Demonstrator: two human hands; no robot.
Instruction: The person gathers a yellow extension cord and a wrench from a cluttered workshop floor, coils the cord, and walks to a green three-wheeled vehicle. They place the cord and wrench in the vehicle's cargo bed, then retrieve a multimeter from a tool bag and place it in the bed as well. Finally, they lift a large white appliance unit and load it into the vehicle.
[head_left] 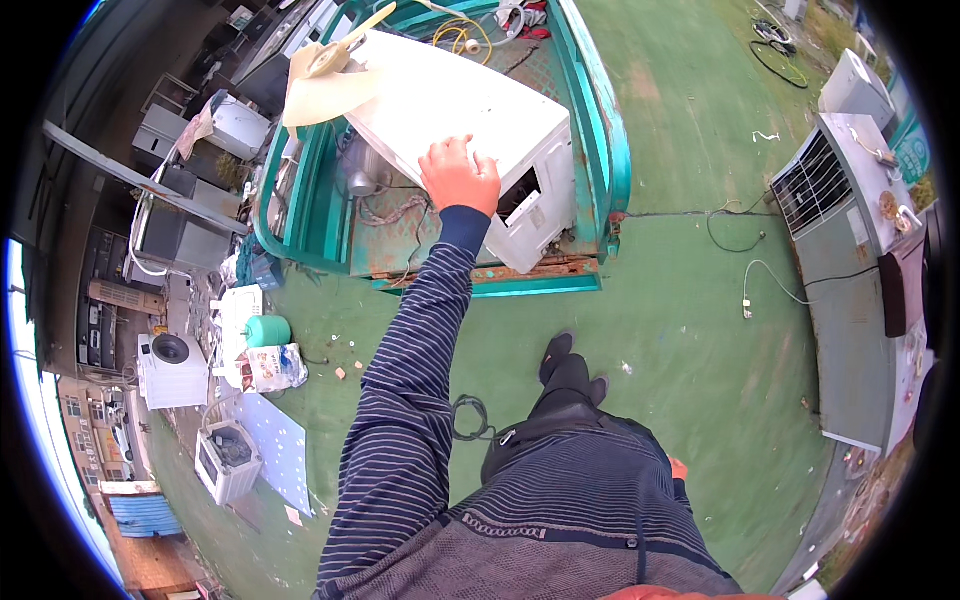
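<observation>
Your left arm stretches straight out in its striped sleeve, and your left hand (459, 176) lies palm down, fingers spread flat, on the near edge of the white metal casing (470, 130). That casing sits tilted in the teal cart (600, 130), with a cream fan blade (330, 75) beyond the hand to the left. Your right hand is out of sight.

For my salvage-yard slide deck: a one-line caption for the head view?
Left hand pressed flat on a white appliance casing in a teal cart bed.
</observation>
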